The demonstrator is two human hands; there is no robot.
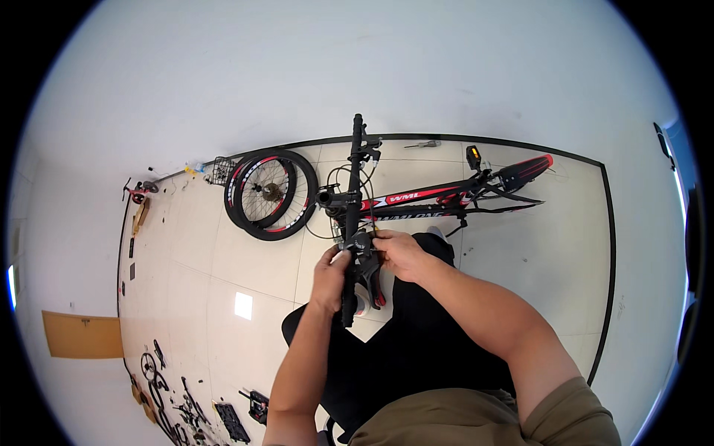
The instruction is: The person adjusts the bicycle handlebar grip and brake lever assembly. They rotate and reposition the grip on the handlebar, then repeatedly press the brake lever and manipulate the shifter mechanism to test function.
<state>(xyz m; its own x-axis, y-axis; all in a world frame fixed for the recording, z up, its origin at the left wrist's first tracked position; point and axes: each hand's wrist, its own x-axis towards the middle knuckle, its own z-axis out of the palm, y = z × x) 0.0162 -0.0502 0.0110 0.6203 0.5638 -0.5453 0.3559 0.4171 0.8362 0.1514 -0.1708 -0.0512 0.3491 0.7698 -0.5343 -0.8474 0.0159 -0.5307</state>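
A black bicycle handlebar [356,149] runs up and down in the middle of the view, attached to a black and red bicycle frame [446,192] lying across the floor with loops of cable around the stem. My left hand [329,276] is closed on the lower part of the bar at a black shifter and brake lever unit [364,256]. My right hand [398,254] is closed at the right side of that unit, fingertips pinched on or beside it; any small part in them is too small to make out. My legs are under the bike.
Two stacked wheels [273,230] lie left of the frame, by a wire basket [221,171]. A small red bike [139,195] stands at the back left. Bicycle parts [160,384] and a black tool case [232,421] lie at the lower left. A wooden door [80,333] is at the left.
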